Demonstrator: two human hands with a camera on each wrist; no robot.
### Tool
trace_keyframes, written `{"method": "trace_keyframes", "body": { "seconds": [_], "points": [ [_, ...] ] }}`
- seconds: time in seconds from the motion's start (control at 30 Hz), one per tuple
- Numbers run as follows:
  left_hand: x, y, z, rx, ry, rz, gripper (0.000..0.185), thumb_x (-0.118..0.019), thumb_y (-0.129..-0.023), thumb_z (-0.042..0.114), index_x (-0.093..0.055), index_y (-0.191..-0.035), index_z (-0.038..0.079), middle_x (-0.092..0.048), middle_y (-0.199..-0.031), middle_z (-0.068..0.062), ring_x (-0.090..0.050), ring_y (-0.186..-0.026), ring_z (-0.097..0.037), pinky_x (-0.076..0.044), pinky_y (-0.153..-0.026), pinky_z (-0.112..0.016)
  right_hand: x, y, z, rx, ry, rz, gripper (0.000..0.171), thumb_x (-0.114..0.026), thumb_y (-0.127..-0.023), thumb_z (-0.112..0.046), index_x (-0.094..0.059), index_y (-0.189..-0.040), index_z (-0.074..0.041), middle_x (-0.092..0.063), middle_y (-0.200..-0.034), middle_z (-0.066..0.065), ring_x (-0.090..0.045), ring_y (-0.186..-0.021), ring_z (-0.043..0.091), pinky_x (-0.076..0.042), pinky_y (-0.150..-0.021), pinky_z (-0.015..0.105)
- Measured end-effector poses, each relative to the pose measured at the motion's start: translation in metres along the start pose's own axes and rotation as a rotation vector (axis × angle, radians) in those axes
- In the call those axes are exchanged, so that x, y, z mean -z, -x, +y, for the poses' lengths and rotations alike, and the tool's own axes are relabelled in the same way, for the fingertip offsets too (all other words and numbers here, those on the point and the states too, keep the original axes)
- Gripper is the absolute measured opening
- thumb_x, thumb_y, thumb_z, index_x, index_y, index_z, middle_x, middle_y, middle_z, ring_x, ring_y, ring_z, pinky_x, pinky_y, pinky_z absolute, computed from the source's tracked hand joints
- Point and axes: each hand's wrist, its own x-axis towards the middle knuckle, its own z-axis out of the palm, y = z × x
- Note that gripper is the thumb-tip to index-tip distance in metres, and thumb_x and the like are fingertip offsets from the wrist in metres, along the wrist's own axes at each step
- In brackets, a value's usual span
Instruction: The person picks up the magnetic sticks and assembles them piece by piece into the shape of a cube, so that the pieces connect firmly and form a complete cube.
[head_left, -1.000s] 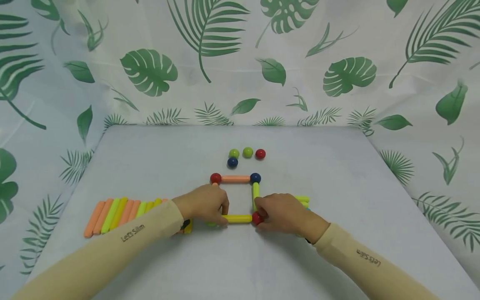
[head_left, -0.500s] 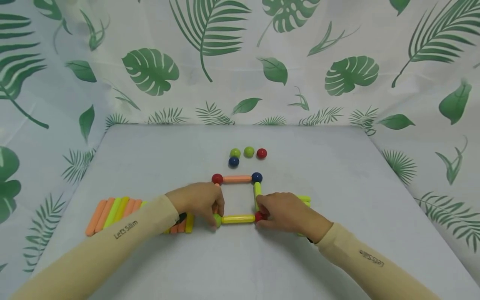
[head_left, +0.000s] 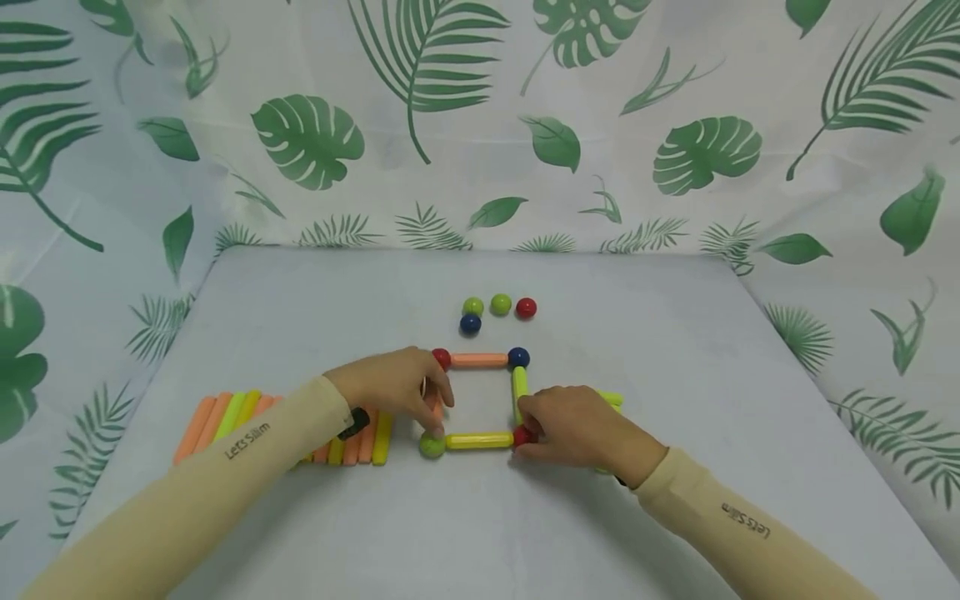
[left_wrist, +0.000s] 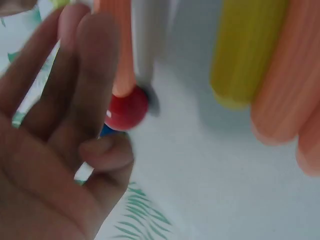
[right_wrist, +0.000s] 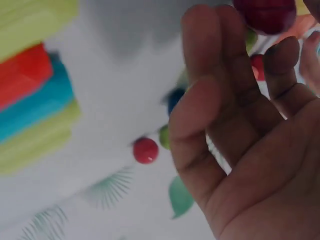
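A square of toy rods and balls lies on the table. At its near right corner my right hand [head_left: 573, 425] pinches a red ball [right_wrist: 266, 14] between thumb and fingertips. A yellow rod [head_left: 480, 440] runs from there to a green ball [head_left: 432, 445]. My left hand [head_left: 393, 383] hovers over the left side, thumb close to that green ball, fingers loosely bent around nothing. Partly behind it are an orange rod [left_wrist: 125, 60] and a red corner ball [head_left: 441, 358]. Another orange rod [head_left: 480, 360], a blue ball [head_left: 518, 357] and a lime rod [head_left: 520, 383] form the other sides.
Behind the square sit loose balls: a green ball [head_left: 501, 303], a red ball [head_left: 527, 308], a blue ball [head_left: 470, 324] and another green one. A row of orange, yellow and lime rods [head_left: 201, 427] lies left, partly under my left forearm. More rods [right_wrist: 35, 90] lie beyond my right hand.
My left hand has moved from the yellow rod's left end to the green ball, then let go and drawn slightly back and up. The right hand stays at the red ball.
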Motion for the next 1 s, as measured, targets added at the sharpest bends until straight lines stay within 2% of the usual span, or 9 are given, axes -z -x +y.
{"method": "trace_keyframes", "body": {
  "seconds": [0.13,0.2,0.27,0.37,0.43,0.5,0.67,0.83,1.0],
  "points": [
    [0.011,-0.010,-0.013,0.032,-0.013,0.144,0.022,-0.082,-0.087,0.031,-0.072,-0.098,0.015,-0.062,-0.083,0.001,-0.055,-0.077,-0.016,-0.046,-0.071,-0.031,0.004,-0.001,-0.010,0.069,0.035,0.085,0.045,-0.079,-0.081,-0.056,-0.053,-0.073,-0.022,-0.045,-0.061,-0.010,-0.044,-0.056,0.007,-0.037,-0.052,0.026],
    [0.015,-0.016,-0.020,0.069,-0.016,0.174,0.022,-0.080,-0.089,0.032,-0.068,-0.090,0.014,-0.061,-0.078,0.000,-0.054,-0.072,-0.016,-0.044,-0.068,-0.031,0.006,-0.003,-0.018,0.114,0.028,0.107,0.045,-0.079,-0.083,-0.056,-0.052,-0.070,-0.022,-0.045,-0.059,-0.010,-0.043,-0.053,0.007,-0.036,-0.051,0.026],
    [0.018,-0.019,-0.026,0.122,-0.004,0.146,0.026,-0.079,-0.089,0.034,-0.066,-0.083,0.013,-0.062,-0.074,0.000,-0.053,-0.069,-0.015,-0.043,-0.066,-0.030,0.006,-0.004,-0.027,0.148,0.020,0.097,0.044,-0.077,-0.084,-0.055,-0.051,-0.069,-0.023,-0.044,-0.059,-0.010,-0.043,-0.052,0.007,-0.037,-0.050,0.025],
    [0.018,-0.023,-0.033,0.175,0.021,0.053,0.034,-0.077,-0.090,0.039,-0.066,-0.075,0.011,-0.061,-0.069,0.001,-0.050,-0.065,-0.014,-0.039,-0.064,-0.029,0.003,-0.005,-0.037,0.180,0.017,0.065,0.041,-0.077,-0.086,-0.052,-0.052,-0.069,-0.023,-0.044,-0.060,-0.011,-0.044,-0.051,0.007,-0.038,-0.050,0.025],
    [0.017,-0.025,-0.036,0.202,0.035,-0.003,0.038,-0.075,-0.091,0.043,-0.068,-0.072,0.010,-0.057,-0.066,0.003,-0.047,-0.064,-0.013,-0.037,-0.063,-0.028,0.002,-0.005,-0.040,0.188,0.023,0.050,0.039,-0.077,-0.087,-0.050,-0.054,-0.070,-0.023,-0.044,-0.060,-0.011,-0.044,-0.052,0.006,-0.039,-0.051,0.024],
    [0.016,-0.026,-0.038,0.224,0.042,-0.030,0.041,-0.073,-0.092,0.045,-0.070,-0.071,0.011,-0.051,-0.062,0.005,-0.042,-0.062,-0.012,-0.033,-0.061,-0.028,0.001,-0.005,-0.041,0.184,0.034,0.047,0.038,-0.078,-0.087,-0.048,-0.055,-0.070,-0.022,-0.045,-0.060,-0.012,-0.044,-0.052,0.007,-0.040,-0.052,0.024],
    [0.015,-0.028,-0.039,0.279,0.063,-0.046,0.042,-0.072,-0.092,0.047,-0.069,-0.068,0.013,-0.036,-0.059,0.005,-0.034,-0.061,-0.012,-0.026,-0.061,-0.030,0.000,-0.005,-0.038,0.159,0.051,0.049,0.036,-0.080,-0.085,-0.046,-0.056,-0.070,-0.022,-0.046,-0.062,-0.012,-0.045,-0.054,0.007,-0.041,-0.055,0.024],
    [0.016,-0.028,-0.036,0.296,0.058,-0.064,0.042,-0.070,-0.093,0.045,-0.066,-0.067,0.012,-0.032,-0.060,0.005,-0.033,-0.062,-0.012,-0.025,-0.062,-0.030,0.006,-0.002,-0.030,0.138,0.041,0.045,0.033,-0.080,-0.086,-0.039,-0.057,-0.071,-0.022,-0.046,-0.063,-0.012,-0.045,-0.055,0.007,-0.041,-0.054,0.024],
    [0.016,-0.026,-0.035,0.324,0.056,-0.063,0.039,-0.069,-0.094,0.044,-0.070,-0.073,0.011,-0.036,-0.061,0.004,-0.039,-0.066,-0.013,-0.028,-0.064,-0.030,0.032,0.003,0.005,0.020,0.076,0.031,0.003,-0.077,-0.088,-0.016,-0.075,-0.087,-0.015,-0.063,-0.077,-0.007,-0.057,-0.067,0.011,-0.052,-0.063,0.029]
  ]
}}
